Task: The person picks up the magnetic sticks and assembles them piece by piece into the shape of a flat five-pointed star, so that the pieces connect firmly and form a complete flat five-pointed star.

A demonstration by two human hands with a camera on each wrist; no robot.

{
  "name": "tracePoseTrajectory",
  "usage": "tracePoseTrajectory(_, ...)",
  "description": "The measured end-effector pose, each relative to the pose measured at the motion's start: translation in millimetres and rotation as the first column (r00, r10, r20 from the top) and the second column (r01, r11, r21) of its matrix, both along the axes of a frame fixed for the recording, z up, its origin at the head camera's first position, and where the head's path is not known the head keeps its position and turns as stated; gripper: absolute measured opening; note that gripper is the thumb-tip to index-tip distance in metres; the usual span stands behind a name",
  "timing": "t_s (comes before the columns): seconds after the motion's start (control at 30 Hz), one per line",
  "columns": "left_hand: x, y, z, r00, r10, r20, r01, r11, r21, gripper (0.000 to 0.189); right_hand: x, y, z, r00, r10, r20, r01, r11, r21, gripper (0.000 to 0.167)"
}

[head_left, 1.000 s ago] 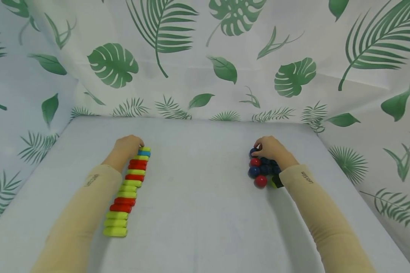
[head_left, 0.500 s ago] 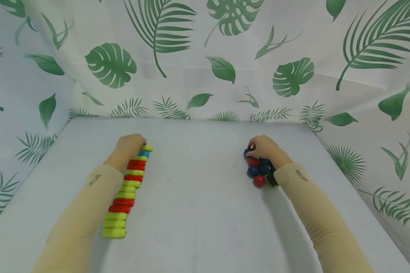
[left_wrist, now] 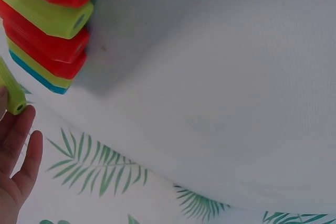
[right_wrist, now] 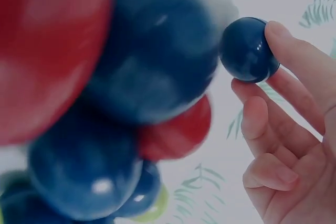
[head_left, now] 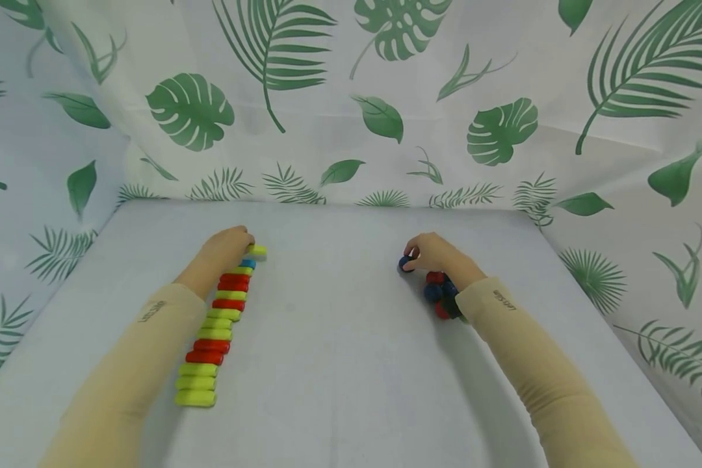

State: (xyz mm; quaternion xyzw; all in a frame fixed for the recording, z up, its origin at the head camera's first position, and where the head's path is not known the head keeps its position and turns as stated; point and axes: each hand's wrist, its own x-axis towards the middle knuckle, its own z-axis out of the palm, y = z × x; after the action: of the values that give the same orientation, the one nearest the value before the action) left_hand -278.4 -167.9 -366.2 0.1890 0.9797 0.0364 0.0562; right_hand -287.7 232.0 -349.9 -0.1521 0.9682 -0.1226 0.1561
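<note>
At the far end of a row of coloured sticks (head_left: 215, 334), my left hand (head_left: 223, 249) pinches a yellow-green stick (head_left: 259, 250) by its left part. The left wrist view shows this stick (left_wrist: 13, 90) between thumb and fingers, apart from the blue stick (left_wrist: 39, 73) that ends the row. On the right, my right hand (head_left: 435, 252) holds a dark blue ball (head_left: 406, 264) between thumb and fingertips, left of a cluster of balls. The right wrist view shows that blue ball (right_wrist: 247, 51) beside larger-looking blue and red balls nearer the camera.
The cluster has a red ball (head_left: 435, 277), a blue ball (head_left: 433, 293) and others, partly hidden under my right forearm. Red and yellow-green sticks line up toward the near left. A leaf-patterned cloth (head_left: 327, 97) rises behind the white table (head_left: 327, 338).
My right hand has carried the dark blue ball leftward away from the cluster. My left hand has shifted the yellow-green stick slightly up and right, off the row's end.
</note>
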Motion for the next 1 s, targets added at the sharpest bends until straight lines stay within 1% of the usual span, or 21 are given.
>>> tracePoseTrajectory(0.13, 4.6, 5.8, 4.3, 1.0, -0.029, -0.005, 0.029, 1.0, 0.004, 0.024, 2.1, -11.1, 1.6, 1.0, 0.005, 0.012, -0.005, 1.0, -0.005, 0.032)
tracePoseTrajectory(0.23, 6.8, 9.2, 4.9, 0.999, -0.034, 0.005, 0.034, 0.999, 0.024, 0.025, 2.6, -20.4, 2.0, 0.999, 0.037, 0.018, -0.037, 0.999, -0.01, 0.031)
tracePoseTrajectory(0.33, 8.3, 11.8, 4.0, 0.999, -0.033, 0.018, 0.031, 0.997, 0.068, 0.026, 2.4, -29.3, 1.0, 0.997, 0.065, 0.028, -0.064, 0.998, -0.026, 0.03)
tracePoseTrajectory(0.4, 9.5, 14.4, 3.7, 0.999, -0.025, 0.042, 0.02, 0.994, 0.109, 0.026, 2.5, -34.9, -0.1, 0.996, 0.078, 0.031, -0.077, 0.996, -0.04, 0.03)
tracePoseTrajectory(0.47, 10.9, 17.7, 3.8, 0.997, -0.029, 0.065, 0.019, 0.989, 0.147, 0.026, 2.9, -39.6, -1.3, 0.996, 0.088, 0.032, -0.086, 0.995, -0.053, 0.031)
tracePoseTrajectory(0.57, 13.4, 22.8, 5.0, 0.994, -0.051, 0.095, 0.031, 0.98, 0.198, 0.025, 3.3, -46.6, -3.3, 0.994, 0.107, 0.036, -0.103, 0.992, -0.078, 0.032)
tracePoseTrajectory(0.63, 15.2, 26.6, 6.1, 0.992, -0.074, 0.097, 0.051, 0.974, 0.222, 0.024, 3.9, -50.6, -4.4, 0.993, 0.112, 0.048, -0.107, 0.989, -0.103, 0.032)
tracePoseTrajectory(0.73, 17.5, 32.7, 5.9, 0.99, -0.095, 0.107, 0.065, 0.965, 0.253, 0.022, 5.0, -55.6, -6.1, 0.991, 0.11, 0.07, -0.1, 0.986, -0.133, 0.032)
tracePoseTrajectory(0.8, 19.0, 36.4, 4.6, 0.987, -0.101, 0.123, 0.064, 0.959, 0.276, 0.022, 5.5, -59.1, -7.4, 0.991, 0.11, 0.076, -0.098, 0.984, -0.148, 0.032)
tracePoseTrajectory(0.87, 21.0, 39.6, 2.5, 0.984, -0.099, 0.15, 0.049, 0.952, 0.301, 0.021, 5.9, -62.7, -8.7, 0.991, 0.113, 0.072, -0.1, 0.982, -0.159, 0.032)
tracePoseTrajectory(1.0, 25.7, 45.9, -0.7, 0.977, -0.094, 0.192, 0.023, 0.939, 0.344, 0.022, 6.8, -70.5, -11.1, 0.991, 0.108, 0.075, -0.09, 0.973, -0.211, 0.033)
